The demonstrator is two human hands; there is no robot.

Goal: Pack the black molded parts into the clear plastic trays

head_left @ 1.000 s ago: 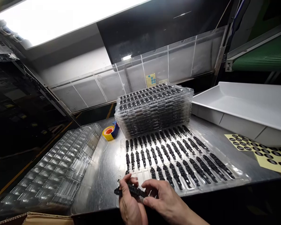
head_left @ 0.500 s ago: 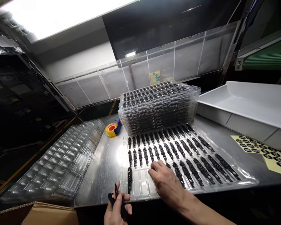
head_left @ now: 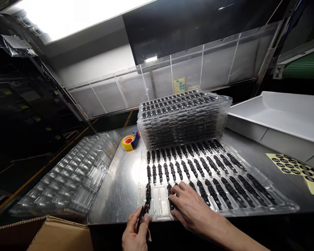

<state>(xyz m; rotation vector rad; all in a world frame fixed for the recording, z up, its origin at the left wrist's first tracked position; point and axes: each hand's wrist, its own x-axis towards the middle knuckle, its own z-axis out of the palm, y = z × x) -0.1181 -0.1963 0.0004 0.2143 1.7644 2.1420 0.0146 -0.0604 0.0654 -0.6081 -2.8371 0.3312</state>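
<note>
In front of me lies a clear plastic tray [head_left: 288, 206] with rows of slots. Most slots hold slim black jointed plastic parts [head_left: 211, 191]. My left hand [head_left: 136, 230], at the tray's near left corner, pinches one or more loose black parts [head_left: 141, 219]; how many is unclear. Over the near row, my right hand [head_left: 189, 206] has its fingers curled on a black part [head_left: 169, 191] lying in a slot. The fingers partly cover that part and its neighbour. Bare slots [head_left: 159, 200] show between the two hands.
Behind the tray rises a tall stack of filled trays [head_left: 183, 127]. Nested clear trays [head_left: 68, 174] lie left, near a tape roll in a dispenser [head_left: 129, 142]. A cardboard box [head_left: 60, 233] sits front left. A white bin [head_left: 277, 122] and yellow sticker sheets [head_left: 290, 165] are right.
A black part now lies in a near-row slot under my right fingers, where a bare slot showed. My left hand has moved right, closer to the tray corner. The view has shifted slightly.
</note>
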